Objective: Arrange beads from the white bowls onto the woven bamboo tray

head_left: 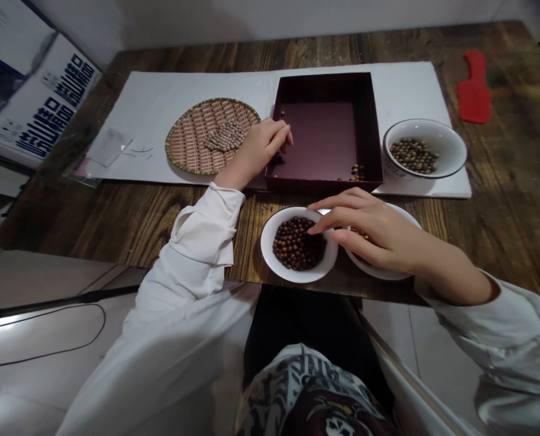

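Nearest, the right hand (pixel 372 233), fingers curved and half closed, whether on anything I cannot tell, lies over a second white bowl (pixel 379 272) and touches the rim of a white bowl (pixel 266 242) of dark wooden beads (pixel 297 243); farther, the left hand (pixel 261 145), fingertips drawn together, reaches into a maroon box (pixel 324 88) beside a woven tray (pixel 192 139).

An open box (pixel 324 133) sits on the paper sheet (pixel 410 91), a woven tray (pixel 192 145) left of it, a bowl (pixel 426 130) right. Two more bowls (pixel 299 269) touch at the near edge of the desk (pixel 479 254)
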Tool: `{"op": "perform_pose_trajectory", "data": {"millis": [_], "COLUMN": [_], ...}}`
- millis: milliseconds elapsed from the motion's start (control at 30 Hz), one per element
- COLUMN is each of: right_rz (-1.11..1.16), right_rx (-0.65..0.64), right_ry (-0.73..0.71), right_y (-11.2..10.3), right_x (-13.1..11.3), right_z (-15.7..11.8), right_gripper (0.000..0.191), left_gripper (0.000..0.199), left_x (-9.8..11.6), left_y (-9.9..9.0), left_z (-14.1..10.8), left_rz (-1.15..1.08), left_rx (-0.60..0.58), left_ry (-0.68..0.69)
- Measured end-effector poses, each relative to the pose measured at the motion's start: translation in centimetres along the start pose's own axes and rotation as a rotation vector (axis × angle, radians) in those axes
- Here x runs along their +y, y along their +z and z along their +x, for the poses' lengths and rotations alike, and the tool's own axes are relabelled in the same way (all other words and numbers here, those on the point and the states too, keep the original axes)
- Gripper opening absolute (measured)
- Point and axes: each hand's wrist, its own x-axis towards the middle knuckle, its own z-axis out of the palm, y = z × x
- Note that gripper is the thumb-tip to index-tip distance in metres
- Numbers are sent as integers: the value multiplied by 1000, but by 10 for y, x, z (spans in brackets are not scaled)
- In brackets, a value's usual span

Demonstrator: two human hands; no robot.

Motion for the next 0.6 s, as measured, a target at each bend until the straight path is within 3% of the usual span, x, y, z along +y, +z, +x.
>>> {"op": "perform_pose_trajectory", "data": {"millis": [600], "right_rz": [10], "right_rx": [34], "right_ry": [-12], "right_y": [1], "right_x": [1], "right_z": [-1], "right_gripper": [33], "left_gripper": [47], "left_x": [-7], "left_y": [3], "left_z": [3], "left_rz": [-7], "left_rx": [23], "left_ry": [67]}}
